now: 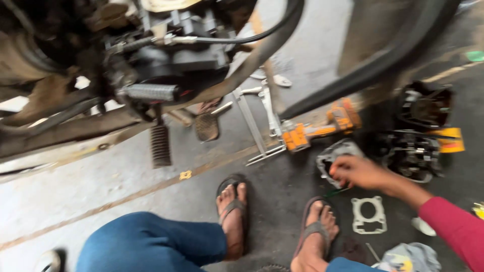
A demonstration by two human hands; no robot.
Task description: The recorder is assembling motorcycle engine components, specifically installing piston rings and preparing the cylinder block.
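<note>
My right hand [359, 173], in a red sleeve, reaches out over the floor with its fingers curled at the edge of a grey metal engine cover [337, 151]. Motion blur hides whether it grips the cover. A thin green-handled tool [337, 191] lies just under the hand. A flat grey gasket [369, 215] rests on the floor below my wrist. My left hand is out of sight. My two feet in sandals [233, 211] are planted on the concrete, with my blue-jeaned knee [151, 242] in front.
A motorcycle engine and footpeg [151, 93] hang at upper left, with a ribbed pedal [160, 146] below. An orange power tool [317, 132] lies beyond the cover. Dark engine parts [416, 151] sit at right beside a yellow object [451, 141]. A tyre [383, 60] curves overhead. A rag [411, 257] lies near my foot.
</note>
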